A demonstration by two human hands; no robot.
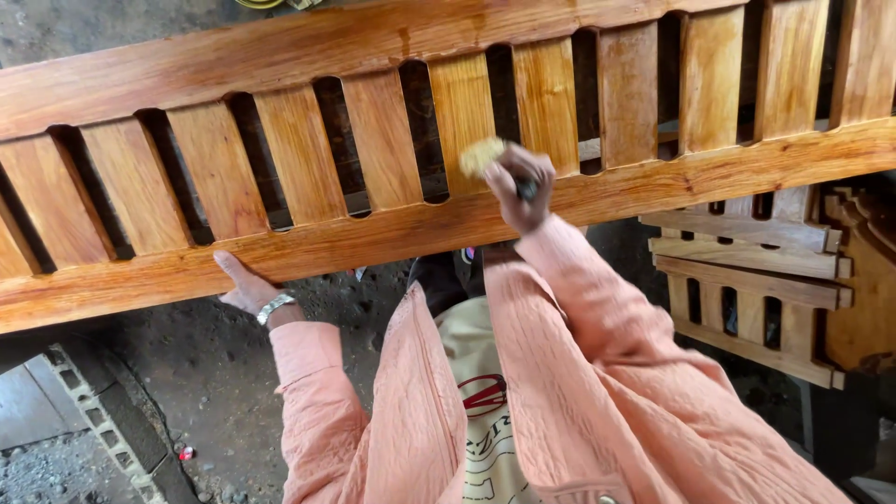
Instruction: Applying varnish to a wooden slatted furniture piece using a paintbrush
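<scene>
Obs. from beside the work: the right hand (519,187) is closed in a fist-like grip around a dark handle, and a pale, yellowish brush head or pad (481,155) sticks out just past the knuckles — blurred, so I cannot tell which it is. That tip sits against the slatted wooden panel (392,56), at the foot of 1 slat where it meets the lower rail (653,182). The wood looks glossy and orange, possibly wet with finish; that is a judgement, not certain.

The left hand (245,285), a metal bracelet (274,307) on its wrist, has its fingers spread flat against the underside edge of the lower rail, well to the left of the right grip. It holds nothing; it only braces.

Risks as I read them:
- If the surface is wet, the loose pink sleeve (597,308) hanging directly below the grip could drag across the rail and smear it.
- The bracing palm may leave prints on the rail edge, or slip on a slick coat.
- Finish could pool in the slat corners near the tip and run — the panel stands tilted.
- Grit from the dirt floor (215,373) below could lift onto the tacky wood.
</scene>
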